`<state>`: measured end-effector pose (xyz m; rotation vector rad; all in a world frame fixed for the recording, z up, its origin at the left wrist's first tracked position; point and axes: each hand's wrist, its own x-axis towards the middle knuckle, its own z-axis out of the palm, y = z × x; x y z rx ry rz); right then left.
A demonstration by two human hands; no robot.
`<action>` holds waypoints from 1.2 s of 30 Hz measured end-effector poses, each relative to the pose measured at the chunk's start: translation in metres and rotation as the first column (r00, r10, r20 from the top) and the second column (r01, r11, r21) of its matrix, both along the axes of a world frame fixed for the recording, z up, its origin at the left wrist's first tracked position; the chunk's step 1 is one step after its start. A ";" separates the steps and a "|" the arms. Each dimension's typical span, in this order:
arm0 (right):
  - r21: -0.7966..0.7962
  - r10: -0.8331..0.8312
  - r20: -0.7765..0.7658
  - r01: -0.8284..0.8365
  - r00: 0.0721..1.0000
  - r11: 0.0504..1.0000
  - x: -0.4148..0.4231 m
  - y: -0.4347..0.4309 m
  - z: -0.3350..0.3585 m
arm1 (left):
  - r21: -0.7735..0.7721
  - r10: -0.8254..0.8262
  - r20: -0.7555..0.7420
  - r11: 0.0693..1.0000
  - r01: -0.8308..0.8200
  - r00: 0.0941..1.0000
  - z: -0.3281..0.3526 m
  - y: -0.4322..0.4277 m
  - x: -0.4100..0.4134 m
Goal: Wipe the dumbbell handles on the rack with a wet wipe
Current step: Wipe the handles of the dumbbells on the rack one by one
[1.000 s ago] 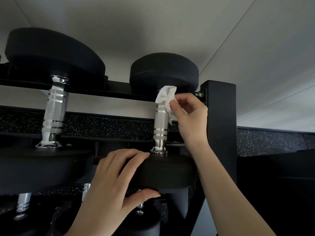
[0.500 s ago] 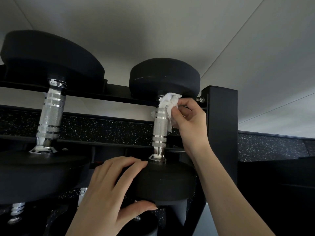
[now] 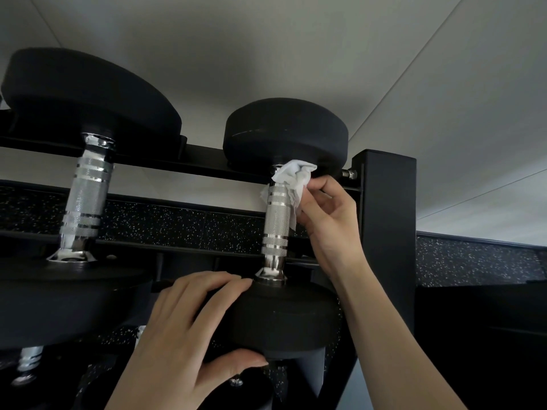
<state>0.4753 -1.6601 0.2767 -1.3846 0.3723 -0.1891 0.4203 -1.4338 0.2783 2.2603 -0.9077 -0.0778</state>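
pale, plain surface [image 3: 296, 54] with thin seams fills the upper part of the view, and black flooring [image 3: 177, 226] flecked with white shows between the bars of a black dumbbell rack [image 3: 207, 161]. two dumbbells lie across the rack's top rails, side by side and apart.

the smaller dumbbell [image 3: 284, 318] sits at the rack's end, just beside the upright post [image 3: 384, 217], with one round black head toward the camera and the other on the far rail. its knurled steel handle [image 3: 275, 229] runs between them.

the wet wipe [image 3: 291, 176], white and crumpled, is bunched against the far end of this handle, right under the far head, with a flap hanging down the handle's right side. the right hand [image 3: 331, 223] pinches the wipe between thumb and curled fingers and presses it to the metal.

the left hand [image 3: 183, 329] grips the near head of the same dumbbell, fingers laid over its upper face with the tips close to the handle's collar, thumb hooked under its lower edge.

the larger dumbbell [image 3: 84, 199] lies to the left, its shiny handle well apart from both hands. a bolt [image 3: 349, 174] sticks out of the post near the right hand's knuckles. on a lower tier, another chrome handle [image 3: 29, 359] shows dimly at the bottom left.
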 end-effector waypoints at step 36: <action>0.209 0.216 -0.033 -0.205 0.976 0.956 -0.007 -0.013 -0.014 | -0.035 0.030 0.009 0.999 -0.030 1.000 -0.003 -0.001 -0.003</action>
